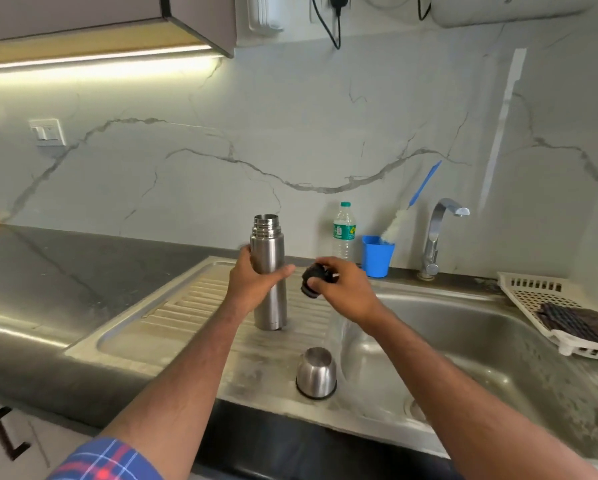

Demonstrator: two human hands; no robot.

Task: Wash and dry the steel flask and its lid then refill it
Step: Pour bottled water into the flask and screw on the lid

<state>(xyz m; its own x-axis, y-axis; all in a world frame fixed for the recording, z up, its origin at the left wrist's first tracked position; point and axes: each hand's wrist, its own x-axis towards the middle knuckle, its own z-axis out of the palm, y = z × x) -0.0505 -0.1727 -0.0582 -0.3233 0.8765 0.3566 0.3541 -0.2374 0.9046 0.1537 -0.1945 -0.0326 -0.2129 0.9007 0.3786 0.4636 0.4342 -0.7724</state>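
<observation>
Steel cup lid [316, 373] sits upside down on the drainboard [193, 299], so it's still the take-apart step. Left hand [252, 284] grips the upright flask [269, 271], right hand [342, 285] pinches the black stopper [314, 278]. Next: rinse everything in the sink. Water bottle [343, 230] label is too blurry to read.

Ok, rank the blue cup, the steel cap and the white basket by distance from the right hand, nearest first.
From the right hand:
1. Blue cup, just behind it by the wall.
2. Steel cap, nearer the front edge, on the drainboard.
3. White basket, far right beside the sink.
</observation>
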